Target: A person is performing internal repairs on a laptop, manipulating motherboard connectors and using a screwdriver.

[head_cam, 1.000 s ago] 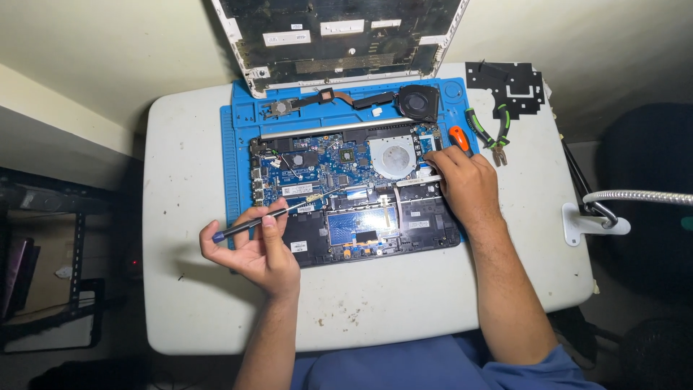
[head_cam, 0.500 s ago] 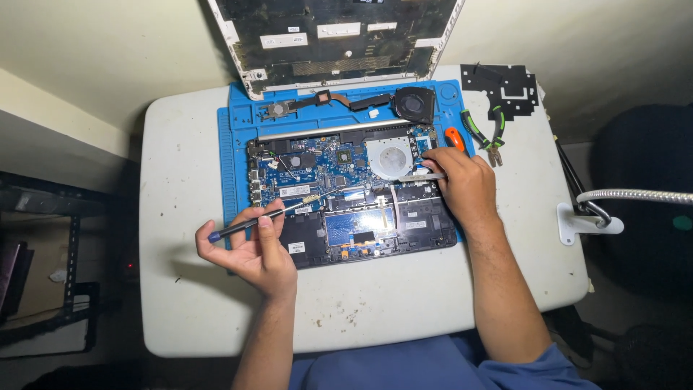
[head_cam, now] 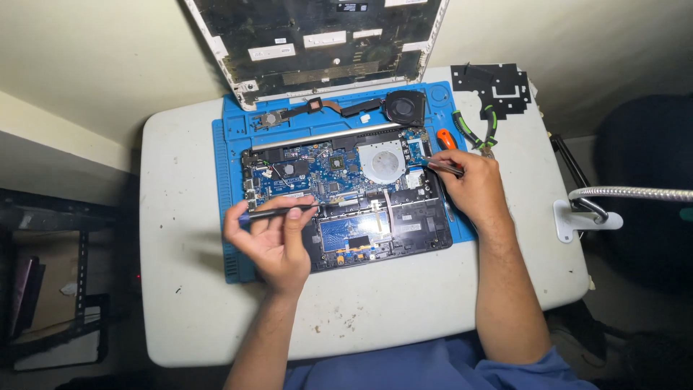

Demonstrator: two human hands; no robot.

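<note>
We've got the laptop [head_cam: 346, 198] open on the blue mat [head_cam: 231, 152], center of the white table [head_cam: 404, 310], bottom cover off, board exposed. Left hand [head_cam: 271, 242] pinches a thin dark tool [head_cam: 278, 211], tip on the board near mid-chassis. Right hand [head_cam: 469, 189] grips tweezers [head_cam: 442, 167] at the board's right edge. Progress, as we judge it: fan + heatpipe assy [head_cam: 346, 110] already out, lying on the mat's top strip; board still seated, so more to go. Count: 1 laptop, 1 removed cover [head_cam: 317, 40] leaning at back, 1 black shield [head_cam: 491, 87], 1 pliers [head_cam: 473, 133], 1 orange driver [head_cam: 445, 139].
</note>
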